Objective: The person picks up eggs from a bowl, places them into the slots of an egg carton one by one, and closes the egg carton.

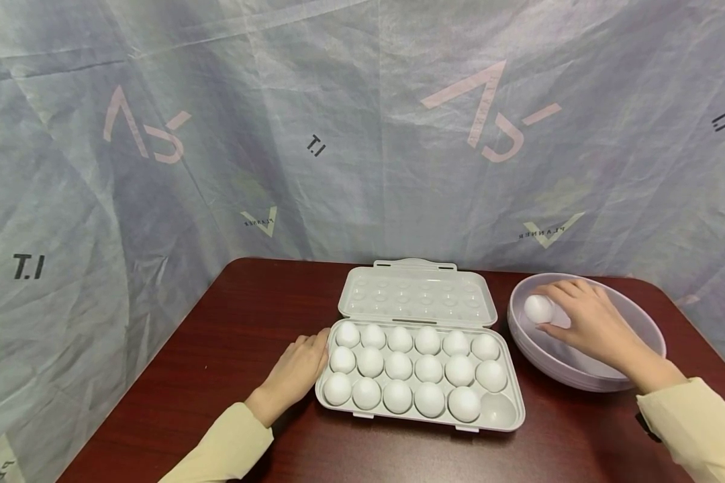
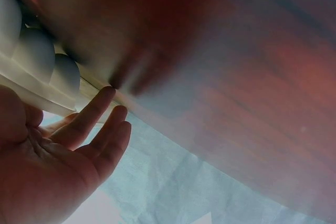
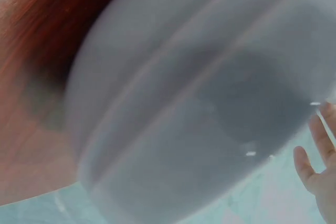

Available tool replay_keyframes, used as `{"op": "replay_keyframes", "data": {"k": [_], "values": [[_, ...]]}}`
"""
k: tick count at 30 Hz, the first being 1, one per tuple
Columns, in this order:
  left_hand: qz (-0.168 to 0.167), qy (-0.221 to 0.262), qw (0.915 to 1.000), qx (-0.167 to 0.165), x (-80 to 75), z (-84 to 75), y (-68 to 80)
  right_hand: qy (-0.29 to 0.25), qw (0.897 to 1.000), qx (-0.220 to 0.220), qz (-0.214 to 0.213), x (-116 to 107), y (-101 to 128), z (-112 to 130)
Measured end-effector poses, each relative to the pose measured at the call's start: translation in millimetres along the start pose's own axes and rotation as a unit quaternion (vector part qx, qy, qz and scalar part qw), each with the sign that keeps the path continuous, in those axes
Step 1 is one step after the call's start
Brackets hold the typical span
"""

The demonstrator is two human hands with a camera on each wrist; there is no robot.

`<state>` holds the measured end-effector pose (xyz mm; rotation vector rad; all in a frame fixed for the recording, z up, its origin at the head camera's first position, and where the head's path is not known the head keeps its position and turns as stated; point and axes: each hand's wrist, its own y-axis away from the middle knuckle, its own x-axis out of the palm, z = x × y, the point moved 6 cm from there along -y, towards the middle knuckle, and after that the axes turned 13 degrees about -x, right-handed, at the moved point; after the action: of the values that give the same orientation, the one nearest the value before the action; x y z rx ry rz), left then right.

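Observation:
My right hand (image 1: 586,318) is over the lilac bowl (image 1: 649,329), pinching a white egg (image 1: 539,309) between thumb and fingers. In the right wrist view the bowl's ridged outer wall (image 3: 173,87) covers most of the picture, and the egg is hidden. Left of the bowl lies a white plastic egg carton (image 1: 417,421) with its lid (image 1: 417,295) folded back. White eggs (image 1: 429,367) sit in its cups in three rows; the front right cup (image 1: 498,410) shows bare. My left hand (image 1: 299,365) rests at the carton's left side, its fingers loosely extended in the left wrist view.
Everything stands on a dark red wooden table (image 1: 235,322) with rounded far corners. Right behind it hangs a grey printed cloth (image 1: 338,134). The bowl is close to the table's right edge, with the carton near its left side.

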<state>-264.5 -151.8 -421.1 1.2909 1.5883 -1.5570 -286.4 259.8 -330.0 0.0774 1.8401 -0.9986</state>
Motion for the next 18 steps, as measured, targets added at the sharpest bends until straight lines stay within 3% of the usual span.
{"op": "replay_keyframes", "data": {"k": [18], "values": [[-0.012,0.005,0.9999,0.008,-1.1,-0.2,-0.4,-0.056,0.995,-0.073,-0.022,-6.8,-25.6,48.9]]}}
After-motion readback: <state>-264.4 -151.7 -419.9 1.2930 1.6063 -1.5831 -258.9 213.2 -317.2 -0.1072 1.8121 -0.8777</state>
